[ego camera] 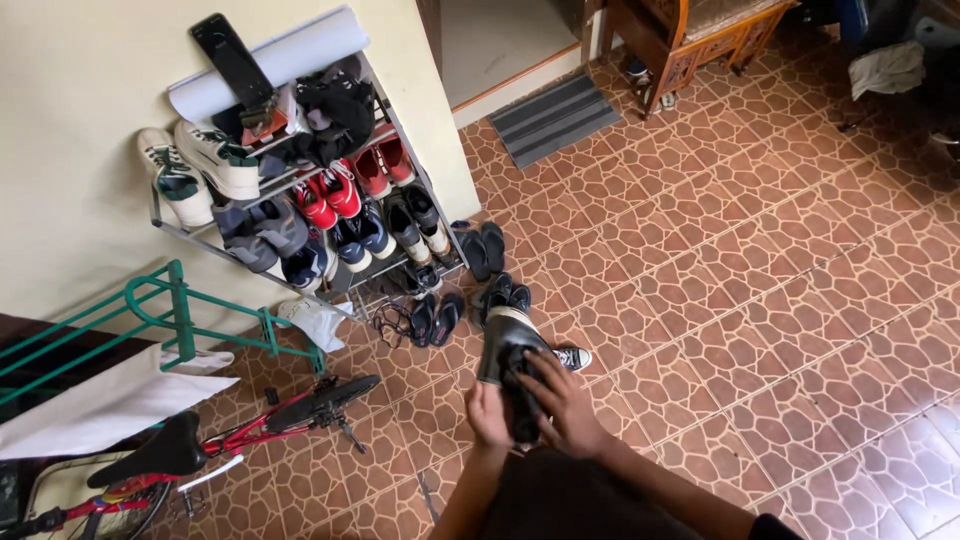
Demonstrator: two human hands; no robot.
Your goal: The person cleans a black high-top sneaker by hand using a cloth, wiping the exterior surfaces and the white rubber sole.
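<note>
Both hands low centre: left hand grips a black high-top sneaker from its left side, right hand closed over its laces and upper. Sneaker held above the tiled floor, long axis running away from the camera, white rubber sole edge tilted up-left. Left: red bicycle with black saddle, green metal frame. Against the wall, metal shoe rack packed with sneakers. Loose black shoes on patterned brown tiles.

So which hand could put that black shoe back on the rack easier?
Probably the left hand: it grips the black shoe from the side nearer the shoe rack. The right hand lies over its laces, farther away.
</note>
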